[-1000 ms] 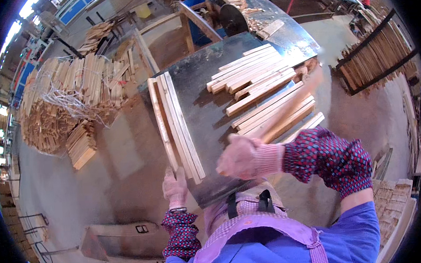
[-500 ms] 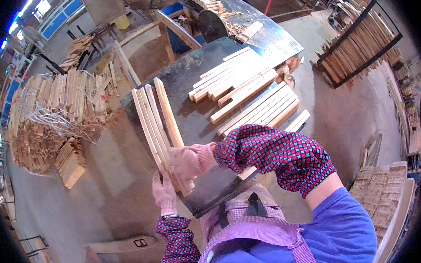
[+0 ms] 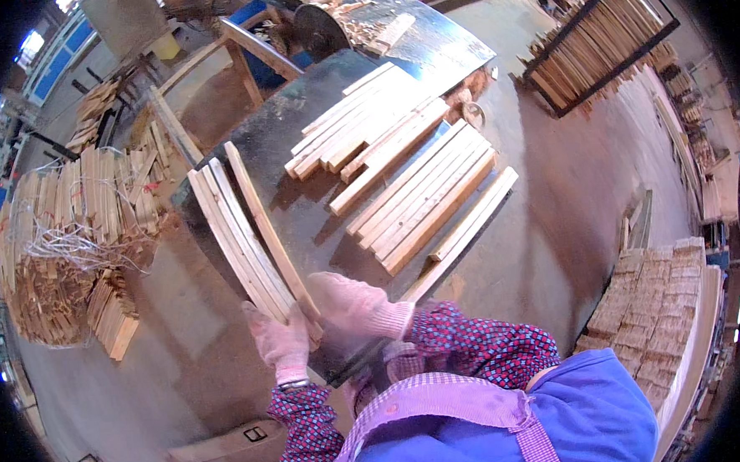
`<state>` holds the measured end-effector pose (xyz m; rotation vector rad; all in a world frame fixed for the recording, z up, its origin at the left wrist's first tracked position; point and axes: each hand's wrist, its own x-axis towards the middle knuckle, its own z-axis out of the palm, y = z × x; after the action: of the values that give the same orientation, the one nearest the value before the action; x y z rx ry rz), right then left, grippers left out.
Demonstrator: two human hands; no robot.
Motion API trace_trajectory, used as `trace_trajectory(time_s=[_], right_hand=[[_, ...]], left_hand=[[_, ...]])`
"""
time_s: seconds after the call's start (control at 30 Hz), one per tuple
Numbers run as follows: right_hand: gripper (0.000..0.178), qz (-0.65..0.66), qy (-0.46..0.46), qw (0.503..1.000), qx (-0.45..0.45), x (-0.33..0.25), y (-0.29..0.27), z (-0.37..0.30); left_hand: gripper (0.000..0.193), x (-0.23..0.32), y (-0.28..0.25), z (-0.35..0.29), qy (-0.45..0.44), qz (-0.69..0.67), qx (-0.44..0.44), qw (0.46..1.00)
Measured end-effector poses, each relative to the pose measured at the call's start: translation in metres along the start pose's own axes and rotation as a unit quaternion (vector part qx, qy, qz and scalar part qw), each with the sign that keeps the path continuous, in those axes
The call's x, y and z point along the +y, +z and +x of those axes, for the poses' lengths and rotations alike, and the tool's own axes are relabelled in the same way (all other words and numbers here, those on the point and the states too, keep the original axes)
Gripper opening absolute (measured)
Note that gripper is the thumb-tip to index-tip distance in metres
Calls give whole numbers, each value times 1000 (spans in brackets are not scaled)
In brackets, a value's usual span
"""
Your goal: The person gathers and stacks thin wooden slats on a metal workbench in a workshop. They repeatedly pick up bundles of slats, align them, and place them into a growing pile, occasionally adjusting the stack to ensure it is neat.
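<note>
Edge strips: three or so pale, square-cut wooden strips (image 3: 242,242) lie side by side along the left edge of the dark counter (image 3: 316,246).
Outlying strip: one more wooden strip (image 3: 267,228) lies just to their right, with a narrow gap that widens toward the far end.
Left hand: the gloved left hand (image 3: 277,340) is at the near ends of the edge strips, its fingers part-curled, the thumb spread from them; whether they truly grip I cannot tell.
Right hand: the gloved right hand (image 3: 353,303) is just right of the outlying strip's near end; blur hides how far its fingers are spread and whether they hold anything.
Closing the gap: the far end looks like the part to bring in, so pressure from the right farther along the outlying strip should work better than pushing its near end alone.
Near ends: the left palm would serve well as a flat stop for evening them up.
Left side: steady counter-pressure there should keep the outer strip from sliding off the edge.
Spare strips: a far group (image 3: 364,122) and a right-hand group (image 3: 425,203) lie well apart from the hands' work, leaving bare counter between.
</note>
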<state>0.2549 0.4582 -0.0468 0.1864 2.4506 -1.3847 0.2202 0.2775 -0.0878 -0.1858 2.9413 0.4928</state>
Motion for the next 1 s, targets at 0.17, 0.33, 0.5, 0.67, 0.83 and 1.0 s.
trace_trajectory(time_s=[0.17, 0.33, 0.5, 0.67, 0.83, 1.0], right_hand=[[47, 118, -24, 989, 85, 26, -40, -65], [39, 157, 128, 957, 209, 71, -49, -112], [58, 137, 228, 890, 372, 99, -53, -112], [83, 174, 302, 849, 397, 125, -66, -89], [91, 185, 315, 845, 391, 120, -78, -81], [91, 173, 326, 847, 384, 145, -69, -80]], left_hand=[[80, 39, -34, 25, 183, -69, 111, 974], [63, 134, -25, 59, 335, -92, -117, 930], [61, 168, 32, 93, 284, 48, -194, 938], [57, 184, 28, 75, 278, 134, -290, 906], [92, 197, 22, 44, 396, 161, -255, 867], [126, 253, 22, -6, 379, 297, -259, 837]])
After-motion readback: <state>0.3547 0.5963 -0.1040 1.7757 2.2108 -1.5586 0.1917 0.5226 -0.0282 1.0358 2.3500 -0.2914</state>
